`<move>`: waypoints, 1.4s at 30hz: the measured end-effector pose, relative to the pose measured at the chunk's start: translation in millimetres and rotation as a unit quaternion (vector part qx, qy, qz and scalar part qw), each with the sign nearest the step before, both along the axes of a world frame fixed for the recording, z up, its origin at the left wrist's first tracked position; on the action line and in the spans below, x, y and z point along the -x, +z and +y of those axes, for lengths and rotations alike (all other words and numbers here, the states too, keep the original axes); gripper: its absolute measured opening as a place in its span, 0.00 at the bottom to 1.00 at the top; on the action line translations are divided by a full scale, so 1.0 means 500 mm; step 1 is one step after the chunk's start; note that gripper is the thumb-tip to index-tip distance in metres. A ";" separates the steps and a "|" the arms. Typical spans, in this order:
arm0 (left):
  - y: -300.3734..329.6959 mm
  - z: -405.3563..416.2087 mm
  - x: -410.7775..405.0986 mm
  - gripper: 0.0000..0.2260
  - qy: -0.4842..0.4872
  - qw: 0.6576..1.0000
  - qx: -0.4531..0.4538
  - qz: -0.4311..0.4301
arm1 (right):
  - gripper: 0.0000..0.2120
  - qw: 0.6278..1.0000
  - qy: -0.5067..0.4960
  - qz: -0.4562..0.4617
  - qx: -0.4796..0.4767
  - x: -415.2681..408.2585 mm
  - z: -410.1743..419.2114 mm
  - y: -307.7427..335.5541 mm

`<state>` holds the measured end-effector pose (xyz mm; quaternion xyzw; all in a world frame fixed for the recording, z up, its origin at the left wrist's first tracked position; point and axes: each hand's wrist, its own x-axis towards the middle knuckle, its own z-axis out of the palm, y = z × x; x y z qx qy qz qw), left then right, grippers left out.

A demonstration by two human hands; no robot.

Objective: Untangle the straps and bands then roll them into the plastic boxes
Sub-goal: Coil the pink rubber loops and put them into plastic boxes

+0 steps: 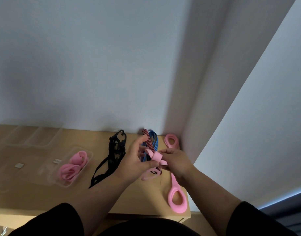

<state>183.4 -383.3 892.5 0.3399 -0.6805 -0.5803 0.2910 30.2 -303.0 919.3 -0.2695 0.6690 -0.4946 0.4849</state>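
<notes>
Black sleeves (49,220) nearest. Both hands, left (131,160) and right (176,161), pinch pink band (154,156) above surface (35,193). Keep coil tight; target plastic box (88,153) lies left, holding pink rolls.

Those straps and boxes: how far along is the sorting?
Early on. Done: one box already holds rolled pink bands. In hand: both hands, left hand and right hand, are winding a pink strap. Left: the black straps, the blue and red straps, more pink loops, and several empty boxes.
</notes>
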 end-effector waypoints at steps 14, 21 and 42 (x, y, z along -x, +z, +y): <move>-0.002 -0.005 -0.008 0.13 0.002 0.995 -0.092 0.032 | 0.15 0.992 0.057 0.092 0.059 -0.016 0.006 0.009; 0.000 -0.006 -0.008 0.28 -0.043 0.988 -0.140 0.053 | 0.06 0.981 0.066 0.175 0.059 -0.014 -0.011 0.023; -0.004 -0.026 -0.011 0.23 -0.045 0.953 0.292 -0.069 | 0.02 0.995 -0.039 -0.095 0.002 0.007 -0.046 0.000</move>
